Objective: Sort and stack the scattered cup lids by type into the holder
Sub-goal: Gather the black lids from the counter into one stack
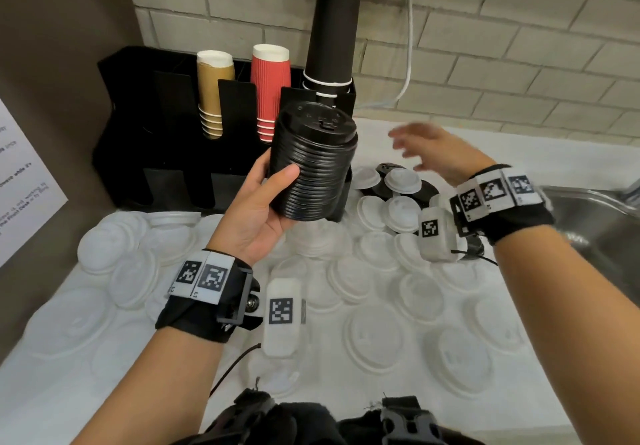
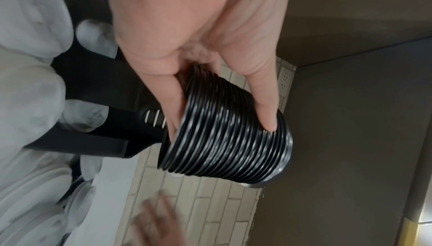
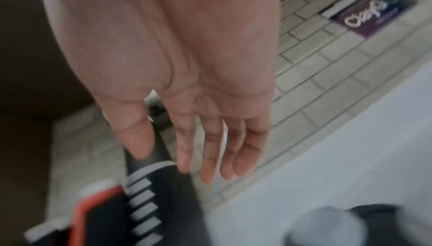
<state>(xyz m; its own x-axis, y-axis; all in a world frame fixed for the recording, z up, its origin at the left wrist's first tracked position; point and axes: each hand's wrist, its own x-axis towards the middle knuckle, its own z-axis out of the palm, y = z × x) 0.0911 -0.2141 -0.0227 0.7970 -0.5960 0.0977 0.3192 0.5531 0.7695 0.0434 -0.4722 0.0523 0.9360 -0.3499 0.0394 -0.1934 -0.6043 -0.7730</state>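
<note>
Furthest left of our fingers stands the black holder [image 1: 135, 140], its slots carrying upturned cups — a tan stack [image 1: 213, 93], then a red ribbed stack [image 1: 272, 91], then a tall black stack [image 1: 332, 39]. Our left hand [image 1: 258, 212] grips a stack of black lids [image 1: 313, 164] lifted off the counter, just in front of the holder's right end; the thumb [image 1: 280, 176] curls over the near side of the ribbed rims and, in the left wrist view, the fingers [image 2: 174, 102] wrap round the far side, so the stack [image 2: 229, 131] is pinched between them and tilts a little. Below and all round that hand white lids [image 1: 374, 337] lie scattered across the pale counter [image 1: 540, 406], many overlapping. Right of the stack our right hand [image 1: 433, 150] hovers with nothing in it, fingers [image 3: 210, 150] straight and slightly spread — blurred in every view. Under those fingers a few black lids [image 1: 388, 167] sit among small white domed lids [image 1: 403, 180], beside the holder's right end.
</note>
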